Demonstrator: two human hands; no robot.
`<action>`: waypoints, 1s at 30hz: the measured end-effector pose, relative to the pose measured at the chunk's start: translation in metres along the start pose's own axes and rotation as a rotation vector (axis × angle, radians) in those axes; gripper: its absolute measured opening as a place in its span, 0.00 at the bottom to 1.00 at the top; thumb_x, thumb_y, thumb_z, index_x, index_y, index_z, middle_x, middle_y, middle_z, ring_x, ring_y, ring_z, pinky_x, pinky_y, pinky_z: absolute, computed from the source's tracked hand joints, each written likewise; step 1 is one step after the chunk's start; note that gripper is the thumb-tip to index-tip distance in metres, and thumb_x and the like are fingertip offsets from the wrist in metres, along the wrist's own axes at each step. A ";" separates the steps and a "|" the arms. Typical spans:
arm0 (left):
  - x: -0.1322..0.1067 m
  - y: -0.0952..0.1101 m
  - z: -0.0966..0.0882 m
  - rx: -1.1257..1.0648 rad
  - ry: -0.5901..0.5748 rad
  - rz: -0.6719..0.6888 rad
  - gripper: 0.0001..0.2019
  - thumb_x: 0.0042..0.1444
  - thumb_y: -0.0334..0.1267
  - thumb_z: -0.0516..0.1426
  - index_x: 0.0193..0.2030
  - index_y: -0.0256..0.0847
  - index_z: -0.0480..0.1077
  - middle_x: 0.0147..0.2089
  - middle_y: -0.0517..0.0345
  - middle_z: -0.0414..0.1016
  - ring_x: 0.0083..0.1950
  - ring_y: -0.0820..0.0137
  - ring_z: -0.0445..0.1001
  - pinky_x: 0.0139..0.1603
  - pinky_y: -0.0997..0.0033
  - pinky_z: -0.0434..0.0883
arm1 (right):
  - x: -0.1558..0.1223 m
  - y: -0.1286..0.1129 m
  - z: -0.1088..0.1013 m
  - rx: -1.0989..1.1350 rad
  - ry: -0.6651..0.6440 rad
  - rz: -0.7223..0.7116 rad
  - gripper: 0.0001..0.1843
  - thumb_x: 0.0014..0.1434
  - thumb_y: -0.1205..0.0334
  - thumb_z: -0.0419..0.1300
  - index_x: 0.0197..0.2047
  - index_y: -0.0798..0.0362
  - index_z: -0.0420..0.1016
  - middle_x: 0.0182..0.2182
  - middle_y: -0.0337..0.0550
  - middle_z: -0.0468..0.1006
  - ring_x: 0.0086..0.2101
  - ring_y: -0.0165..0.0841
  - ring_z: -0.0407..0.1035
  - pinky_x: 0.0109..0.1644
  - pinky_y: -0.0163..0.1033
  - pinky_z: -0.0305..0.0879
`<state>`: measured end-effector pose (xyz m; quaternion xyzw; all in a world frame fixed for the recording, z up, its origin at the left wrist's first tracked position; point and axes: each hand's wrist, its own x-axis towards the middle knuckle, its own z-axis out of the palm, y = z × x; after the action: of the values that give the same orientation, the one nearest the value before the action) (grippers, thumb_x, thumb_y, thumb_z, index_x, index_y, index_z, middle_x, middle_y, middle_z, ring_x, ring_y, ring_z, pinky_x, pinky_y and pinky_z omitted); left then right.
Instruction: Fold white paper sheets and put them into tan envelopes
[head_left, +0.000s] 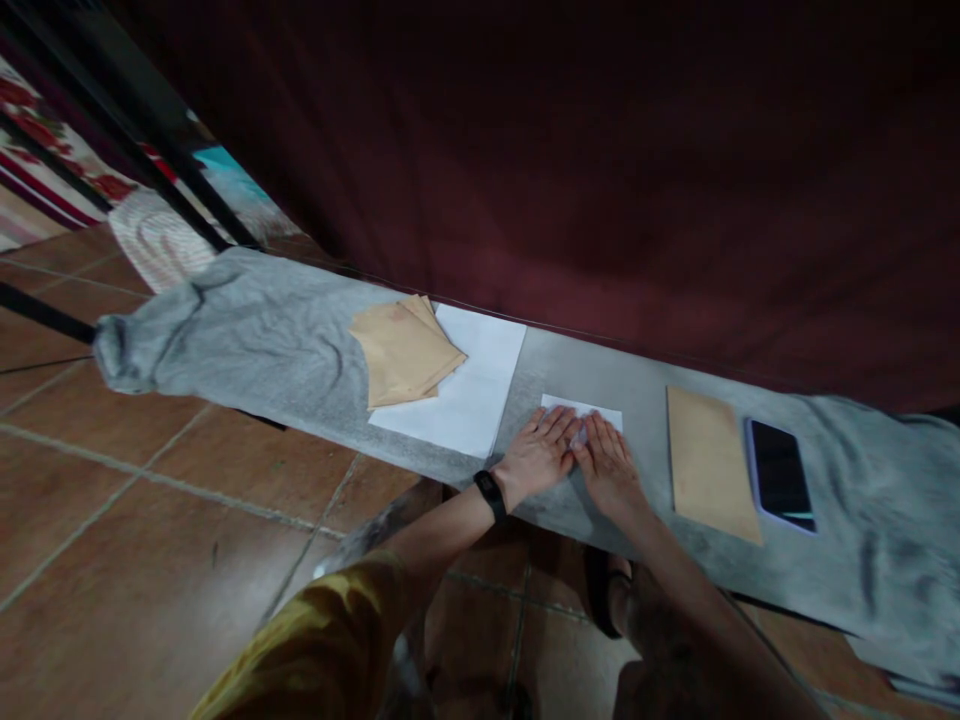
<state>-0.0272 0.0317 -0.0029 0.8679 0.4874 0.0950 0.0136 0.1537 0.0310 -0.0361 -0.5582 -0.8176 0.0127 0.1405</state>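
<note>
A small white sheet of paper (581, 404) lies on the grey bench top, its far edge showing beyond my fingertips. My left hand (541, 450) rests flat on it with the fingers stretched out, and a black band is on that wrist. Beside it, my right hand (606, 458) also lies flat on the paper, fingers extended. The thumbs come close together over the middle of the sheet. Most of the paper is hidden under both hands, so I cannot tell whether it is folded.
Left of my hands, a stack of brown envelopes (409, 352) lies partly on larger white sheets (480, 375). To the right are a single brown envelope (709, 462) and a phone (781, 473). Grey cloth (247, 325) covers the bench's ends. A dark red curtain (562, 200) hangs behind.
</note>
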 end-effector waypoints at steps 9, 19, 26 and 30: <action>-0.002 -0.001 0.005 -0.023 0.011 -0.045 0.36 0.71 0.60 0.44 0.75 0.35 0.53 0.78 0.41 0.51 0.79 0.57 0.46 0.78 0.51 0.45 | 0.007 0.014 0.001 -0.110 0.028 0.039 0.34 0.74 0.53 0.39 0.75 0.66 0.50 0.74 0.61 0.53 0.72 0.47 0.47 0.73 0.56 0.48; -0.002 0.001 0.003 -0.011 -0.007 -0.055 0.36 0.70 0.60 0.45 0.75 0.35 0.54 0.78 0.40 0.49 0.79 0.55 0.48 0.77 0.48 0.44 | 0.002 0.030 -0.002 -0.193 0.107 0.036 0.34 0.75 0.51 0.39 0.75 0.63 0.52 0.72 0.61 0.58 0.69 0.48 0.56 0.70 0.56 0.52; -0.001 0.002 0.001 0.006 -0.001 -0.049 0.36 0.70 0.60 0.46 0.75 0.36 0.55 0.77 0.40 0.52 0.78 0.55 0.50 0.77 0.48 0.45 | -0.002 0.032 -0.007 -0.211 0.163 0.056 0.37 0.74 0.48 0.40 0.75 0.66 0.50 0.70 0.66 0.60 0.67 0.51 0.59 0.69 0.58 0.55; -0.001 0.002 0.001 0.016 0.000 -0.047 0.37 0.70 0.60 0.45 0.74 0.35 0.55 0.77 0.39 0.52 0.78 0.55 0.50 0.77 0.47 0.46 | -0.004 0.033 -0.007 -0.218 0.172 0.059 0.36 0.74 0.49 0.40 0.75 0.66 0.51 0.70 0.66 0.61 0.66 0.52 0.61 0.68 0.58 0.55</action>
<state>-0.0260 0.0297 -0.0035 0.8563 0.5084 0.0907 0.0090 0.1871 0.0389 -0.0361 -0.5931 -0.7823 -0.1199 0.1481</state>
